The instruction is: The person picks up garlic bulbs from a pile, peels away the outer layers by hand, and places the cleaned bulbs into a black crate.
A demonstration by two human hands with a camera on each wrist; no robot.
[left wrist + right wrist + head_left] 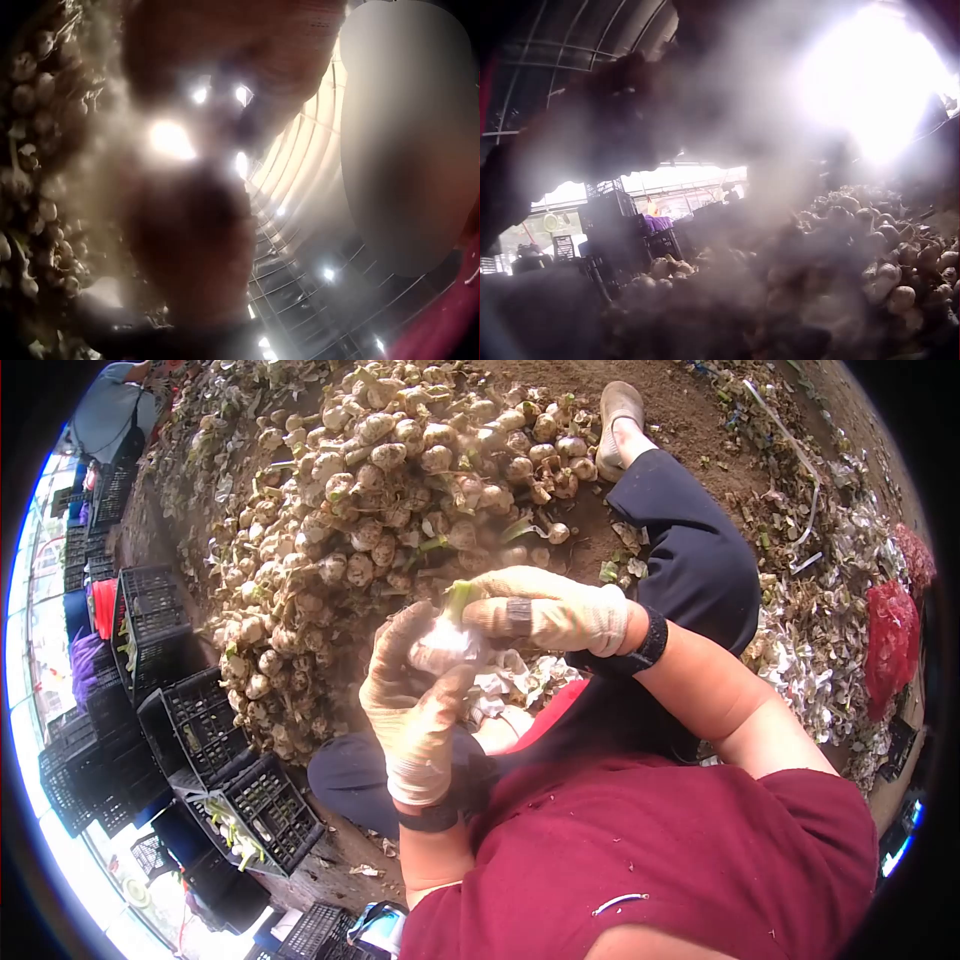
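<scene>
Both hands wear pale work gloves and meet over the person's lap in the head view. A garlic bulb (446,647), white with a short green stem on top, sits between them. My left hand (408,705) cups the bulb from below and the side, thumb and fingers curled about it. From the other side my right hand (548,610), a dark band wrapped on one finger, holds the bulb by its stem end. Both wrist views are hazy and blurred; the left hand (191,225) shows there only as a dark shape, and the bulb is hidden.
Ahead lies a large heap of garlic bulbs (370,490). Black plastic crates (205,725) stand along the left, one with cut stems (235,835) in it. Papery skins (800,690) cover the ground at the right, near a red mesh bag (890,640).
</scene>
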